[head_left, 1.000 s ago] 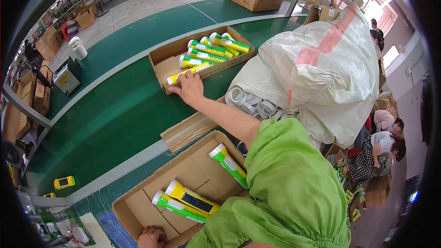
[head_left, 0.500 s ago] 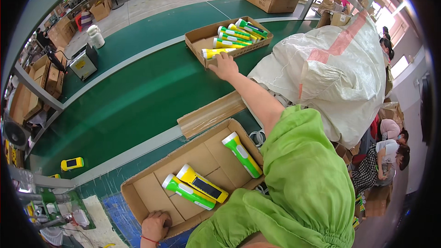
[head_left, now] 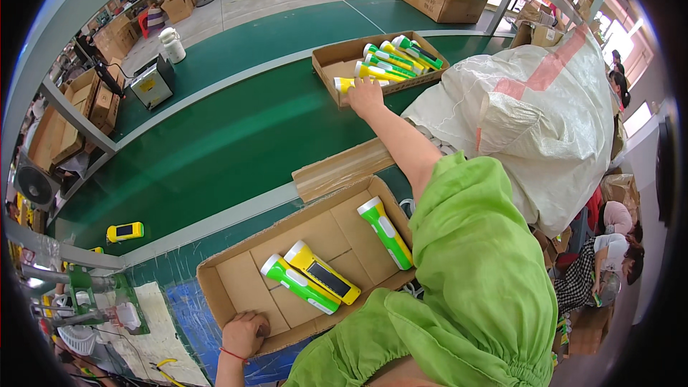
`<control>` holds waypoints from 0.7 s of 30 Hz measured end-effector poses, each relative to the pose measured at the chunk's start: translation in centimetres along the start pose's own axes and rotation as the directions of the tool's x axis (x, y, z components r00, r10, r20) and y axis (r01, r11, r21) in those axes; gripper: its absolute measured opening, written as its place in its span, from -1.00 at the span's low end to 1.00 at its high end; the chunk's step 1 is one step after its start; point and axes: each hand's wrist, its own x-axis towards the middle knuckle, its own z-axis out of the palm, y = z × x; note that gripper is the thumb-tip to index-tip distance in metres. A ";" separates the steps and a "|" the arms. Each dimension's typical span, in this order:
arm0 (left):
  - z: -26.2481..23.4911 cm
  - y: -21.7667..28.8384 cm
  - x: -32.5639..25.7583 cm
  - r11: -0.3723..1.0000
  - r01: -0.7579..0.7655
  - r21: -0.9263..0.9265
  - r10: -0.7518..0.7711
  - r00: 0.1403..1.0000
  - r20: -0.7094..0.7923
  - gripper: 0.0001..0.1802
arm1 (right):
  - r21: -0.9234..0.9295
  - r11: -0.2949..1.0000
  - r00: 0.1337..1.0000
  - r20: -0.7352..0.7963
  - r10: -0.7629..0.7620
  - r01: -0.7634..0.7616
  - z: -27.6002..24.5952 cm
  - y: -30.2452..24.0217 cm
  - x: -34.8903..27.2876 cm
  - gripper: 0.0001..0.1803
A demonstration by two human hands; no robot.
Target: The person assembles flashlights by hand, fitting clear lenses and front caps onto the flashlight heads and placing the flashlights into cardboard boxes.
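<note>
Glossy green-and-yellow plastic torches (head_left: pixel 390 57) fill the matt brown corrugated cardboard tray (head_left: pixel 337 64) under the right hand's (head_left: pixel 365 94) fingers; the left hand (head_left: pixel 245 333) grips a similar rough cardboard tray (head_left: pixel 236 279). Nearby, a coarse white woven sack (head_left: pixel 530 107) and a smooth green belt (head_left: pixel 215 150).

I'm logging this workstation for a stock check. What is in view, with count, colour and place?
Shallow cardboard tray: one, brown, nearest the person.
Plastic flashlights in it: three, two green-white, one yellow.
Far cardboard tray: one, brown, on the green conveyor belt.
Flashlights in far tray: several, green and yellow, exact count unclear.
Big woven sack: one, white, at right.
Lone yellow flashlight: one, left of belt.
Left hand: on near tray's front edge.
Right hand: on a yellow flashlight at far tray's edge.
</note>
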 end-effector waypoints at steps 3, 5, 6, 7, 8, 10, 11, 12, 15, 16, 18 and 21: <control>-0.3 0.2 -0.2 0.999 0.028 -0.021 -0.027 0.999 0.044 -0.81 | 0.035 0.997 0.992 0.106 0.064 -0.068 -0.4 -0.8 0.8 -0.52; -0.1 0.1 -0.3 0.999 0.009 -0.035 -0.008 0.999 0.035 -0.83 | 0.075 0.995 0.996 -0.055 0.075 -0.070 0.4 -1.2 0.2 -0.48; 0.3 -0.1 -0.6 0.999 0.020 -0.049 -0.017 0.999 0.048 -0.85 | 0.066 0.998 0.982 -0.186 0.018 -0.006 0.0 -2.1 -1.0 -0.45; 0.5 -0.4 -0.5 0.997 0.033 -0.065 -0.029 0.998 0.062 -0.88 | 0.117 0.991 0.982 -0.186 -0.036 0.059 -0.7 -2.2 -1.9 -0.43; 0.3 -0.3 -0.2 0.999 0.016 -0.051 -0.012 0.996 0.087 -0.89 | 0.150 0.982 0.973 -0.217 -0.078 0.112 -2.2 -1.7 -3.8 -0.44; 0.3 -0.4 0.3 1.000 0.011 -0.029 -0.007 0.991 0.133 -0.90 | 0.350 0.869 0.871 -0.463 -0.163 0.349 -3.7 -0.5 -8.2 -0.53; 0.1 -0.5 0.5 1.000 0.002 -0.011 0.000 0.988 0.152 -0.89 | 0.432 0.823 0.855 -0.506 -0.117 0.369 -5.4 -0.2 -11.5 -0.53; -0.6 -0.2 0.6 0.997 -0.025 -0.078 0.034 0.993 0.111 -0.84 | 0.505 0.769 0.866 -0.484 -0.124 0.392 -7.1 -0.1 -15.0 -0.50; -2.1 0.6 -1.4 0.933 0.033 -0.358 -0.044 0.999 -0.022 -0.75 | 0.676 0.719 0.986 -0.140 -0.086 0.159 -9.6 -1.1 -24.2 -0.47; -2.3 0.7 -1.9 0.839 0.056 -0.542 -0.127 0.988 -0.093 -0.70 | 0.668 0.744 0.998 0.058 -0.040 -0.009 -9.7 -1.2 -26.7 -0.46; -2.3 0.5 -3.6 0.705 0.086 -0.704 -0.271 0.950 -0.155 -0.69 | 0.596 0.801 0.994 0.047 -0.102 0.054 -8.9 -1.0 -30.5 -0.45; -1.6 0.5 -6.3 0.516 0.076 -0.853 -0.483 0.849 -0.217 -0.68 | 0.690 0.724 0.998 0.048 -0.027 -0.014 -6.1 -1.0 -33.4 -0.50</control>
